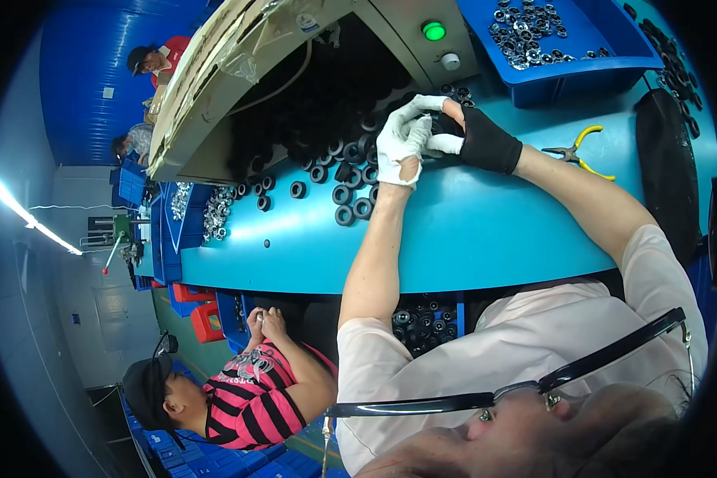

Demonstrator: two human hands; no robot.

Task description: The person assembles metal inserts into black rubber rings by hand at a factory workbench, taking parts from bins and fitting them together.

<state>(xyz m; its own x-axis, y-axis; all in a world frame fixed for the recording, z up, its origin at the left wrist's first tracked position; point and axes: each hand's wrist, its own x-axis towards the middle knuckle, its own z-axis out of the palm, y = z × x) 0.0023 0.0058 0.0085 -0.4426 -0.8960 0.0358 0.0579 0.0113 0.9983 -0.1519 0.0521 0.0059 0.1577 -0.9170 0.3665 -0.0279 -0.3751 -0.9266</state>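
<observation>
My left hand (401,145), in a white glove, and my right hand (484,143), in a black glove with white-covered fingertips, meet above the blue-green table (295,259). The fingers of both are bent inward and pressed together around something small; their own fingers hide it, so its kind cannot be made out. Just left of my left hand lie several black rubber rings (343,214), some flat and side by side. Further back, a dark heap of similar rings (295,119) fills the opening of a beige machine housing (410,36).
A blue bin (534,80) of shiny metal rings stands at the back right. Yellow-handled pliers (585,147) lie beside my right forearm, near a black cloth-like roll (665,167). More metal parts (217,213) sit at the left end. A co-worker (255,390) sits at lower left.
</observation>
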